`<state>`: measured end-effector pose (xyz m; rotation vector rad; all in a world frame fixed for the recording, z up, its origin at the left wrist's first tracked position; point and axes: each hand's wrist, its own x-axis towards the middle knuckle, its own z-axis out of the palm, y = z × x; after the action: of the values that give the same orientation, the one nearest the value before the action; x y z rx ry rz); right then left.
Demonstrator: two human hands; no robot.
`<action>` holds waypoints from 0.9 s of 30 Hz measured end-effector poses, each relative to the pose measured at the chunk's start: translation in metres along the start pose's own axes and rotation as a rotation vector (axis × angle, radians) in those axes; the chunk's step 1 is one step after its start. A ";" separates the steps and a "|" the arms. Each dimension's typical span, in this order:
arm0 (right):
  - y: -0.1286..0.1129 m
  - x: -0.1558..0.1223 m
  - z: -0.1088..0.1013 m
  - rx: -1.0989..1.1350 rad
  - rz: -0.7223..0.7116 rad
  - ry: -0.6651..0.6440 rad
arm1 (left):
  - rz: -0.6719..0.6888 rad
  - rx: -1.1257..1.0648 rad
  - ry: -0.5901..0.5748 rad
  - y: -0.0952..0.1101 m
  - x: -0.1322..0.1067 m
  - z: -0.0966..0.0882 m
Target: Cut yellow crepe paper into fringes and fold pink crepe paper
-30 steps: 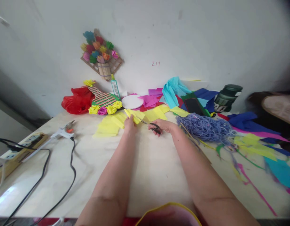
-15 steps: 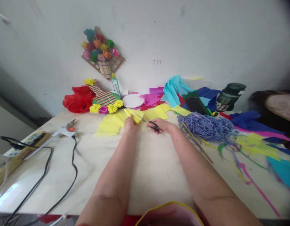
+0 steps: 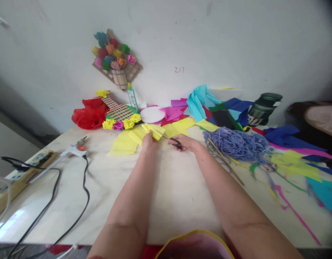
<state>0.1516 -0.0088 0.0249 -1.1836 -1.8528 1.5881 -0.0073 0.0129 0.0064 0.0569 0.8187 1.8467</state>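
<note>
My left hand [image 3: 149, 141] pinches a folded strip of yellow tissue paper [image 3: 153, 130] at the far middle of the table. A wider sheet of the same yellow paper [image 3: 124, 143] spreads out to its left. My right hand [image 3: 185, 142] is closed round the black handles of a pair of scissors [image 3: 174, 141]. Their blades point left into the folded strip, close to my left fingers.
A glue gun [image 3: 73, 149] with a black cord and a power strip [image 3: 25, 166] lie at the left. A tangle of purple yarn [image 3: 237, 143] and paper scraps in several colours cover the right. A white plate [image 3: 152, 115], a red bag [image 3: 89, 113] and a dark jar [image 3: 263, 108] stand by the wall.
The scissors have edged slightly left along the yellow strip. Both hands otherwise stay in the same place, with a small shift of the camera.
</note>
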 end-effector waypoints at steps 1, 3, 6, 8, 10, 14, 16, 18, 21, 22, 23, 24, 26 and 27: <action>-0.001 0.000 0.001 0.006 0.005 0.009 | -0.003 -0.007 0.005 0.000 0.000 0.000; -0.002 -0.001 0.002 0.015 0.016 0.020 | -0.010 -0.014 0.017 0.001 0.000 0.001; -0.001 0.000 0.002 0.022 0.017 0.025 | -0.019 -0.016 0.032 0.001 -0.001 0.001; 0.000 0.001 0.002 0.024 0.013 0.025 | -0.023 -0.016 0.034 0.002 -0.002 0.002; 0.003 0.004 0.001 0.031 0.013 0.026 | -0.027 -0.015 0.029 0.002 -0.003 0.002; 0.008 0.007 0.000 0.049 0.010 0.016 | -0.031 -0.014 0.017 0.002 -0.003 0.002; 0.009 0.008 0.000 0.052 -0.001 0.014 | -0.027 -0.019 0.017 0.001 -0.003 0.001; 0.008 0.006 0.000 0.055 -0.004 0.016 | -0.026 -0.027 0.017 0.001 -0.002 0.001; 0.006 0.004 0.001 0.061 0.001 0.022 | -0.035 -0.034 0.009 0.002 -0.003 0.002; 0.005 0.004 0.001 0.062 0.004 0.023 | -0.039 -0.034 0.004 0.002 -0.003 0.002; 0.005 0.004 0.001 0.064 0.007 0.023 | -0.041 -0.035 -0.002 0.002 -0.003 0.002; 0.005 0.004 0.001 0.066 0.010 0.022 | -0.043 -0.035 -0.006 0.002 -0.004 0.002; 0.006 0.004 0.001 0.069 0.009 0.018 | -0.048 -0.033 -0.004 0.003 -0.004 0.002; 0.006 0.005 0.001 0.070 0.007 0.017 | -0.048 -0.032 0.001 0.003 -0.004 0.002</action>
<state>0.1505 -0.0054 0.0176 -1.1701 -1.7702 1.6276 -0.0067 0.0099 0.0109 0.0161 0.7844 1.8141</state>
